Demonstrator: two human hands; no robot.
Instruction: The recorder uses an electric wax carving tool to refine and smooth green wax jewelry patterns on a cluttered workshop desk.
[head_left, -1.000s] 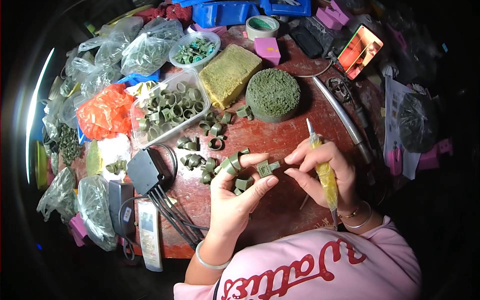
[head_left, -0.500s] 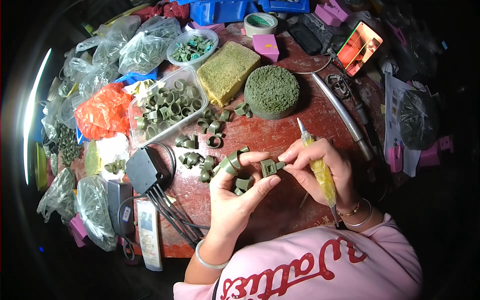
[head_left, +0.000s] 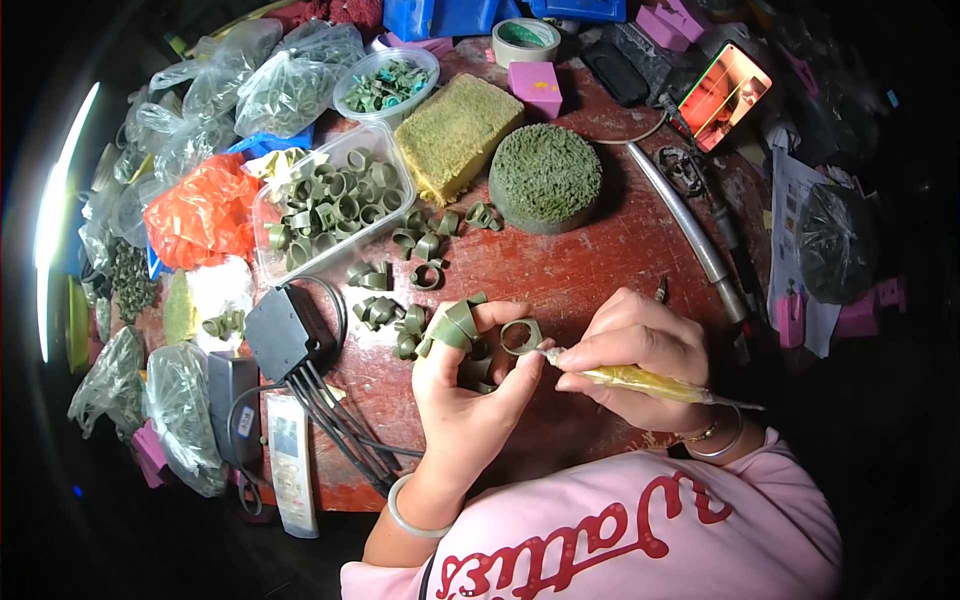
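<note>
A dark green ring (head_left: 505, 345) is pinched between the index finger and thumb of my left hand (head_left: 455, 400), its round opening facing up. Wide green strips (head_left: 456, 325) wrap around fingers of that same hand. My right hand (head_left: 645, 345) closes around a slim pen-like tool (head_left: 640, 379) with a yellow wrapped handle, lying nearly level. Its pale tip reaches the ring's edge beside my left thumb; whether it touches is too small to tell. Several loose green rings (head_left: 428, 274) lie just beyond my left hand, and some are partly hidden behind it.
A clear tub (head_left: 262, 240) of green rings stands at left behind a black cable box (head_left: 290, 330). Farther back are a yellow sponge block (head_left: 460, 130) and a round green block (head_left: 545, 175). A metal tube (head_left: 680, 215) and a lit phone (head_left: 725, 95) are at right.
The tool has swung from upright to nearly level, its tip now at the ring. The ring has turned from showing its patterned square face to showing its opening.
</note>
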